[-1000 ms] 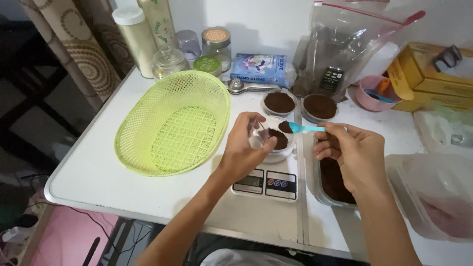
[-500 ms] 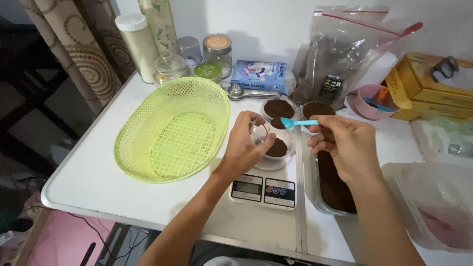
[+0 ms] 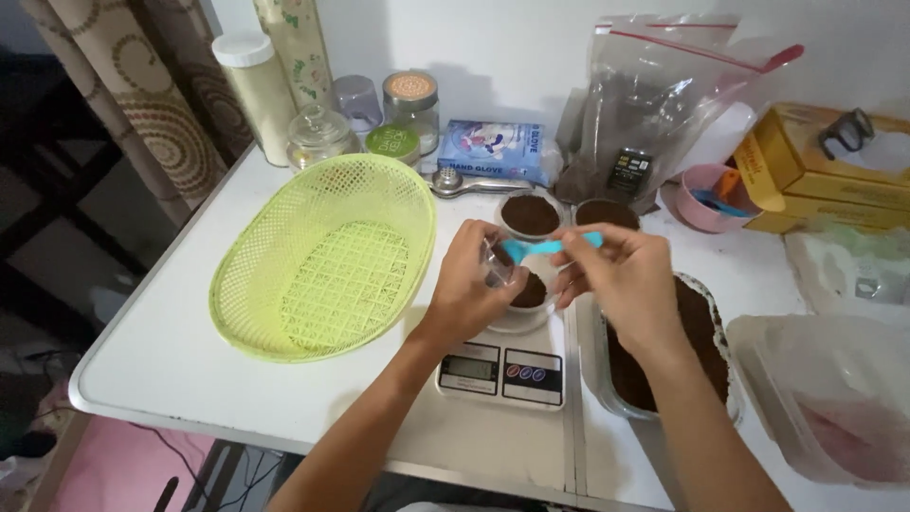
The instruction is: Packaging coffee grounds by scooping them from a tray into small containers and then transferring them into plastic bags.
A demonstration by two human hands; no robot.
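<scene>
My left hand (image 3: 469, 284) grips the rim of a small clear cup (image 3: 527, 292) holding dark brown powder, which sits on a white kitchen scale (image 3: 502, 370). My right hand (image 3: 621, 277) holds a small blue spoon (image 3: 545, 247) level just above that cup, its bowl pointing left toward my left fingers. Under my right wrist lies a tray of the same brown powder (image 3: 706, 327). Two more filled cups (image 3: 529, 214) (image 3: 605, 212) stand just behind the scale.
A lime green plastic basket (image 3: 327, 256) lies left of the scale. Jars and a tall container (image 3: 254, 95) line the back edge, with a blue box, a large clear zip bag (image 3: 664, 114), a pink bowl (image 3: 706, 199), yellow boxes and plastic bags on the right.
The blue spoon in my right hand has moved left and now sits over the cup, close to my left fingers. My left hand stays on the cup.
</scene>
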